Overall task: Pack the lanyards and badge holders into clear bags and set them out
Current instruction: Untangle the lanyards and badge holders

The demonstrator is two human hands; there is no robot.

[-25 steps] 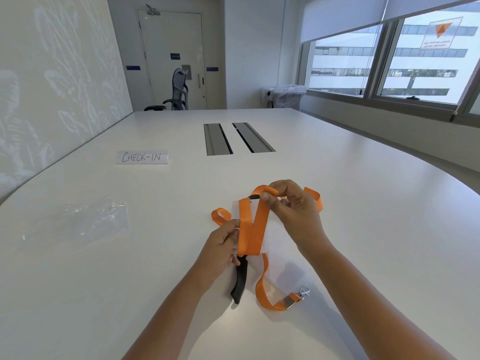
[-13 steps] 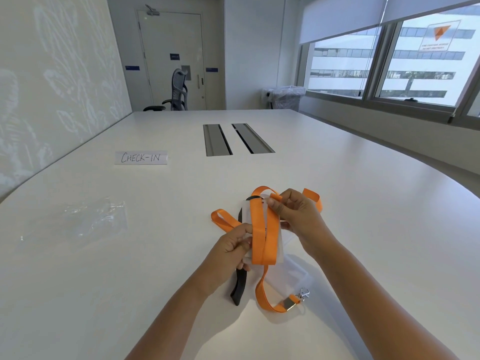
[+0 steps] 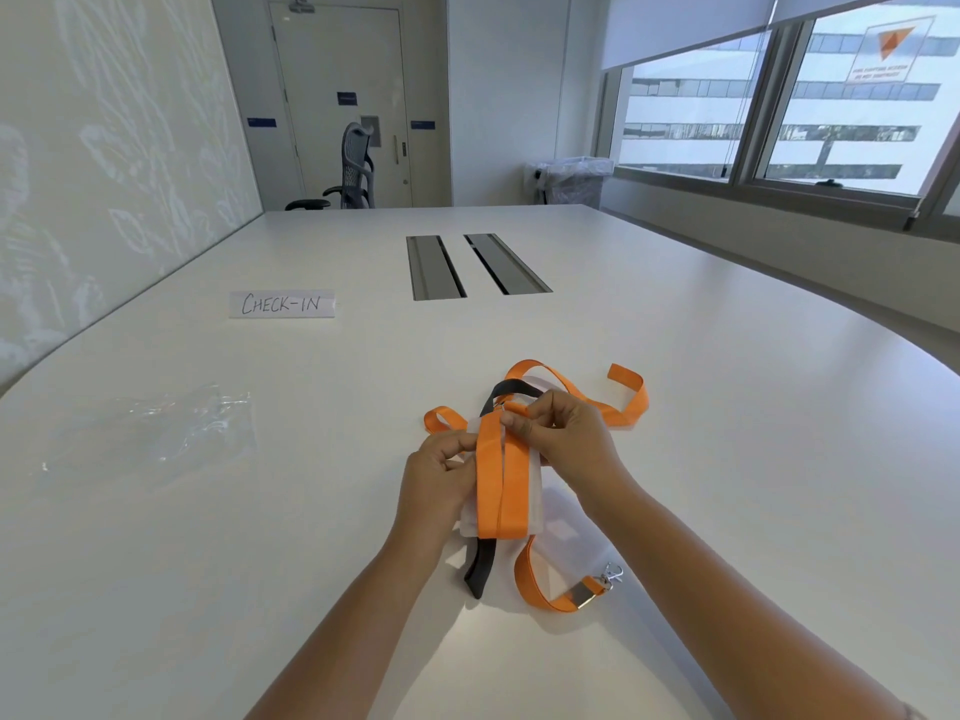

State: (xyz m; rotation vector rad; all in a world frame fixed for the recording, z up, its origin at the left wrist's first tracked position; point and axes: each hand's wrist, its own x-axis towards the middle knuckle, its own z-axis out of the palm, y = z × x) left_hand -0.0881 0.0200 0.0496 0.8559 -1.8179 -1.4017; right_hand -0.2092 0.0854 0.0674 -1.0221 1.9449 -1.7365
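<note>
White table point(image 3: 675, 407) all around us, in a quiet room with big windows. Our left hand point(image 3: 439, 475) holds the side of a clear badge holder point(image 3: 532, 504), fingers curled on its edge. Our right hand point(image 3: 561, 433) pinches the orange lanyard point(image 3: 498, 485) at the top of the holder, thumb and finger pressed together on the strap. Two bands of the orange strap lie down the front of the holder, so we think we are wrapping the lanyard around it to make a small bundle. A black strap point(image 3: 480, 569) pokes out under the holder; we cannot tell what it belongs to. The loose end of the orange lanyard, with its metal clip point(image 3: 610, 574), lies on the table just near our right arm. Well off to the left lies a clear bag point(image 3: 156, 433), flat and crinkly. Farther back sits a paper sign point(image 3: 282, 304) that says CHECK-IN. Next we likely need to wind in the loose end, keep the bundle tight, and reach for the bag.
</note>
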